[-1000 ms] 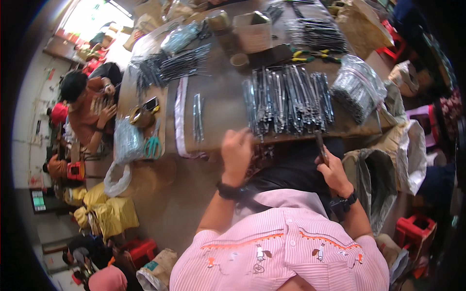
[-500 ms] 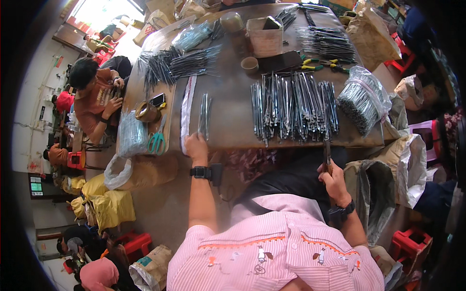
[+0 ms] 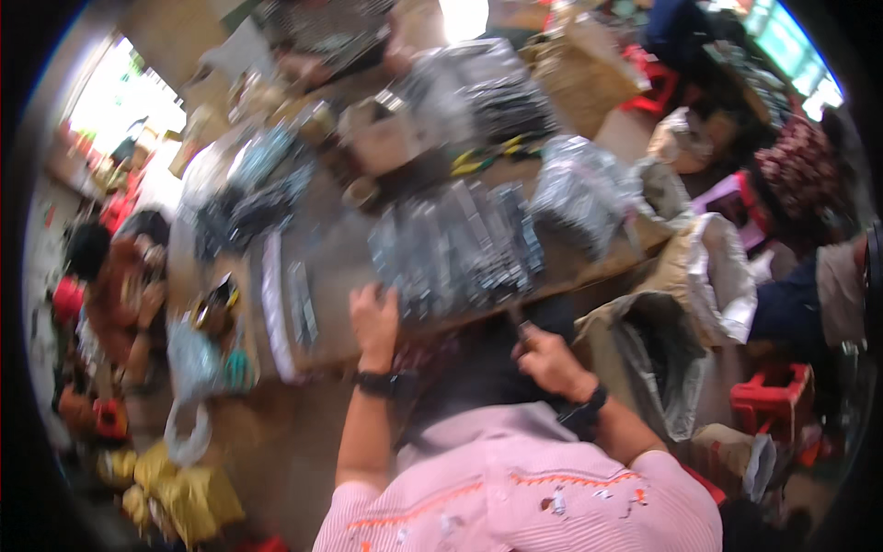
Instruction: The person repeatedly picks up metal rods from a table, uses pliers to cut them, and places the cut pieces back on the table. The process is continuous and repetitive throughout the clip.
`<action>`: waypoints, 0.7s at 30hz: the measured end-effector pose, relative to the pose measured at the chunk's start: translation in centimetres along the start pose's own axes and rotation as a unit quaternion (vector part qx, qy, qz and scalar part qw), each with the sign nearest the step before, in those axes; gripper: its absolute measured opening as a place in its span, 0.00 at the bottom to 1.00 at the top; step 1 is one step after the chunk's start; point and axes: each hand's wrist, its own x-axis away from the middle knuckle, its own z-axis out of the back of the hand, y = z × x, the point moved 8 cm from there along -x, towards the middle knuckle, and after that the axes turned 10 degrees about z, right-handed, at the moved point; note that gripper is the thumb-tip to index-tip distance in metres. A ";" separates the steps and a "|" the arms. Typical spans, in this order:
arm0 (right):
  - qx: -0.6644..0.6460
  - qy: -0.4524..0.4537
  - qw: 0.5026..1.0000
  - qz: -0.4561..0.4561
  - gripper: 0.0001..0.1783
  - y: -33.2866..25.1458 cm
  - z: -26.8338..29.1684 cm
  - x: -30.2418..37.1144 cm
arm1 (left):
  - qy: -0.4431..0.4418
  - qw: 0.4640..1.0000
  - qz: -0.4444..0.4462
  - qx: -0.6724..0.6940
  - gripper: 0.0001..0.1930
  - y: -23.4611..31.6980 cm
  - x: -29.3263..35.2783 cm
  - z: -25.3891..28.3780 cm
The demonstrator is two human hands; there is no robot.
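My left hand [image 3: 373, 324] rests over the table's near edge, fingers apart and holding nothing I can see. It lies between a small group of thin metal strips [image 3: 302, 304] on its left and a wide row of similar strips [image 3: 451, 244] on its right. My right hand [image 3: 555, 363] is closed around the handle of a slim dark hand tool [image 3: 520, 320], whose tip points toward the near edge of the wide row. Motion blur hides the tool's exact kind.
A white band [image 3: 276, 304] runs along the table's left part. A plastic-wrapped bundle [image 3: 586, 195] sits at the right, near yellow-handled pliers [image 3: 497, 155] and a pale tub [image 3: 379, 133]. Open sacks [image 3: 644, 359] stand right of my arm. Another person [image 3: 115, 294] sits at the left.
The whole view has swung and blurred. My left hand has left the small group of strips and moved right, toward the wide row. My right hand still grips the tool.
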 end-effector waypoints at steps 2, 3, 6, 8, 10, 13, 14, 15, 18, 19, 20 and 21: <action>0.089 0.023 0.990 0.107 0.24 -1.2 0.1 -0.3 | -0.010 0.999 -0.014 -0.040 0.16 1.8 -1.1 -1.8; 0.153 0.057 0.965 0.205 0.32 -2.4 0.2 -0.2 | -0.026 0.998 0.009 -0.059 0.17 1.8 -1.8 -2.6; 0.084 0.013 0.993 0.080 0.33 1.2 -0.1 0.4 | -0.068 0.997 0.035 -0.013 0.14 1.3 -3.1 -4.2; 0.054 0.020 0.995 0.078 0.34 2.2 -0.1 0.8 | -0.081 0.996 0.031 0.003 0.13 0.5 -3.6 -4.5; 0.071 0.013 0.995 0.074 0.34 2.8 -0.4 1.0 | -0.084 0.996 0.031 -0.018 0.12 -0.4 -3.8 -4.4; 0.062 -0.001 0.996 0.072 0.35 2.9 -1.0 0.6 | -0.115 0.991 0.067 -0.021 0.12 -1.8 -4.1 -4.7; 0.069 0.005 0.994 0.086 0.35 2.4 -1.2 0.4 | -0.129 0.987 0.091 -0.020 0.13 -2.2 -4.3 -5.0; 0.075 0.009 0.992 0.100 0.35 1.8 -1.4 0.2 | -0.134 0.988 0.074 -0.012 0.13 -1.8 -4.4 -5.0; 0.072 -0.012 0.990 0.120 0.36 0.3 -1.8 -0.3 | -0.184 0.976 0.115 0.027 0.16 -2.5 -4.1 -4.5; 0.064 -0.016 0.990 0.123 0.36 -0.3 -1.6 -0.3 | -0.196 0.972 0.117 0.056 0.16 -2.4 -3.8 -4.3; 0.060 -0.017 0.991 0.118 0.35 -0.7 -1.3 -0.4 | -0.208 0.967 0.125 0.075 0.16 -2.5 -3.6 -4.0; 0.037 -0.006 0.992 0.119 0.31 -1.2 -0.7 -0.4 | -0.220 0.961 0.135 0.101 0.17 -2.5 -3.4 -3.7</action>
